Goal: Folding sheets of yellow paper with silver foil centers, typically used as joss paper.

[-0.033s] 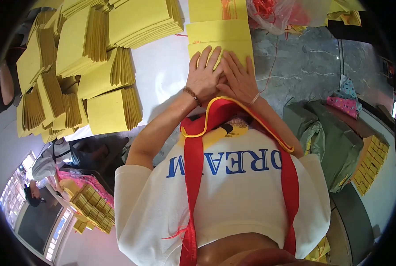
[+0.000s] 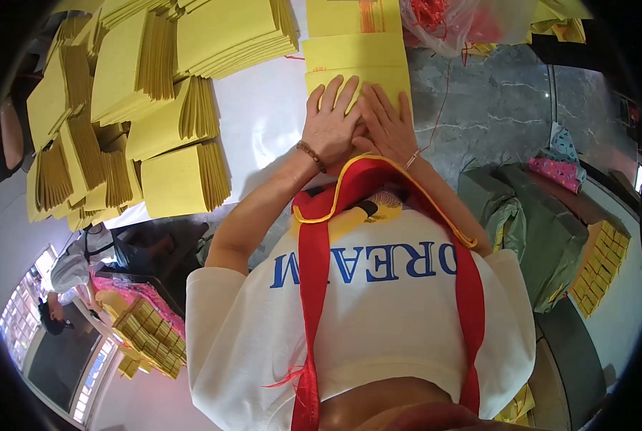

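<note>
– Where was the left hand (image 2: 329, 122) put?
– It was laid palm down on the yellow paper (image 2: 346, 52). Its fingers were held out nearly straight, a bit apart.
– And the right hand (image 2: 389, 129)?
– It was laid there too, just beside the left one, with its fingers stretched out. The two hands were touched together near the thumbs.
– Was anything held?
– The paper was only covered by the open hands. Whether something small was kept under the palms could not be told.
– Where was the paper set?
– It was spread along the right side of the white table (image 2: 256, 118), past the red apron (image 2: 312, 287). Red marks were seen on its far part.
– What was put near it?
– Yellow stacks (image 2: 123, 68) were piled to the left. A clear bag (image 2: 446, 39) was set at the far right.
</note>
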`<state>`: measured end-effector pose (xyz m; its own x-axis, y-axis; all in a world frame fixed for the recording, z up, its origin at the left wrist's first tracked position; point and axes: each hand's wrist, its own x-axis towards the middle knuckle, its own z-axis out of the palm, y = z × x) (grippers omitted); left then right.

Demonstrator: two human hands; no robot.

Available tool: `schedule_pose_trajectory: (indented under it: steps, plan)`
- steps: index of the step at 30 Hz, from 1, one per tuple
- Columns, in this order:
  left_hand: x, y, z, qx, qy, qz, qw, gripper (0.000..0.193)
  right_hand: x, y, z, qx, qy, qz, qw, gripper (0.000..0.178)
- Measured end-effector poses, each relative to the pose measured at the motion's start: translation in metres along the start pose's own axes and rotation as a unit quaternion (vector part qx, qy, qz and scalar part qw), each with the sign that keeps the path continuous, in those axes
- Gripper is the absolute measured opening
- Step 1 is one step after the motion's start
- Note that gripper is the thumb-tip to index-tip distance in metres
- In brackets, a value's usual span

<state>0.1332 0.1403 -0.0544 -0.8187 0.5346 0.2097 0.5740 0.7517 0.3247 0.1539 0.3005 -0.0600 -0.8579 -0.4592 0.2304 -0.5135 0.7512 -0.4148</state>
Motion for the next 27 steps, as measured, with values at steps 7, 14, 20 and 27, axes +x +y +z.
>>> schedule_pose_trajectory:
  steps: [7, 14, 20, 27]
  plan:
    - [-0.001, -0.018, -0.011, -0.233, 0.042, -0.058, 0.97, 0.04, 0.008, -0.005, 0.002, -0.076, -0.072, 0.04, 0.994, 0.063]
    - [-0.024, -0.01, -0.026, -0.02, -0.036, 0.069, 0.997, 0.053, 0.009, -0.007, 0.001, -0.064, -0.083, 0.05, 0.993, 0.062]
    - [-0.017, 0.02, -0.011, 0.215, -0.009, 0.114, 0.97, 0.051, 0.003, 0.02, -0.022, 0.319, -0.044, 0.086, 0.943, 0.069]
    - [0.006, 0.013, -0.044, 0.062, -0.107, 0.06, 0.991, 0.042, 0.012, 0.024, -0.053, 0.625, 0.084, 0.188, 0.753, 0.052]
